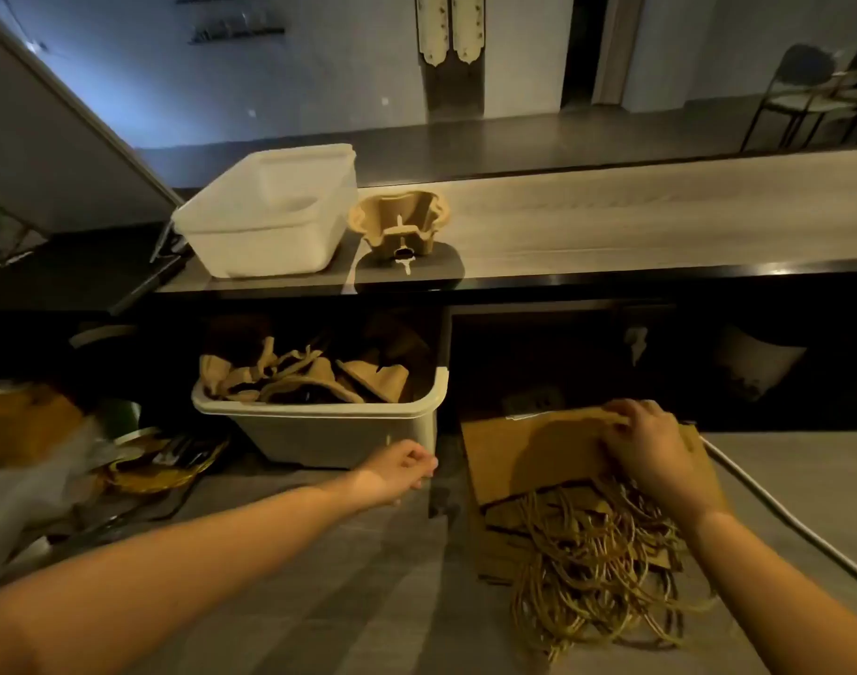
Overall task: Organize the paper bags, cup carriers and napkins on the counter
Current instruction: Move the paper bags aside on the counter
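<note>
Right hand [655,455] lies on top of the flat bags [528,460], fingers curled over their far edge, gripping. The bags lie stacked on the counter [368,552] under and left of that hand, handles [596,552] tangled toward the person. Left hand [402,467] is loosely curled, holding nothing, just beside the bin's [319,431] front right corner and apart from the bags. Carriers [319,377] are piled in the bin. Another carrier [399,224] sits on the upper ledge [660,221], beside a white tub [270,211].

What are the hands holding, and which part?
The right hand grips the paper bags at their far edge. The left hand holds nothing.
</note>
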The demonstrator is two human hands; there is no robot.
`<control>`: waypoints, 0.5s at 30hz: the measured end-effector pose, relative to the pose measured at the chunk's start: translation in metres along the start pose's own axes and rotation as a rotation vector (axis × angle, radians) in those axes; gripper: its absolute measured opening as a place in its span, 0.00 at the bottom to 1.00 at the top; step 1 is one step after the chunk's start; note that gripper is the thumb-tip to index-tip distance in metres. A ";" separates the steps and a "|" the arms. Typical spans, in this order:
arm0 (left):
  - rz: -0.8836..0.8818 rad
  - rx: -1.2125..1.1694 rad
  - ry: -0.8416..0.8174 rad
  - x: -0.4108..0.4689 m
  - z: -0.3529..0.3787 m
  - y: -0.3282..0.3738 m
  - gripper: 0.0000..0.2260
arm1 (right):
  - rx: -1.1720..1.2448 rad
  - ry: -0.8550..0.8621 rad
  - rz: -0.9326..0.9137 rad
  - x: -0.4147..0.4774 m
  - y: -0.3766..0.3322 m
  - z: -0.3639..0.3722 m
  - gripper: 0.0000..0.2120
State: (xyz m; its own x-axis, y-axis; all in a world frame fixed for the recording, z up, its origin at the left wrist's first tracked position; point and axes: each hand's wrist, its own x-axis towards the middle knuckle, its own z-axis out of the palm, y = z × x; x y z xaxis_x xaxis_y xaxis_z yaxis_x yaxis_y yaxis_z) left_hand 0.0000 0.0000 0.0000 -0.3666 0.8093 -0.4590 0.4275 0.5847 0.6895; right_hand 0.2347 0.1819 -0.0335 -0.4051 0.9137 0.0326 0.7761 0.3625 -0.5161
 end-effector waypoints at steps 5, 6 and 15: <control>-0.108 -0.029 -0.139 0.016 0.001 0.010 0.16 | 0.012 -0.075 0.257 0.021 0.033 -0.011 0.29; -0.119 -0.051 -0.154 0.020 -0.001 0.010 0.17 | 0.024 -0.101 0.291 0.028 0.033 -0.010 0.31; -0.465 -0.334 -0.361 0.058 0.017 -0.003 0.28 | -0.179 -0.397 0.334 0.080 0.035 -0.001 0.37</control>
State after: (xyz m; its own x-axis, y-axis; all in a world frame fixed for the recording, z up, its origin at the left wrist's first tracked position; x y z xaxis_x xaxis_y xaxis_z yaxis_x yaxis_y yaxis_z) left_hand -0.0086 0.0464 -0.0383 -0.1264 0.4797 -0.8682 -0.0073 0.8748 0.4844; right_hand 0.2298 0.2681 -0.0483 -0.2469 0.8576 -0.4511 0.9497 0.1216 -0.2886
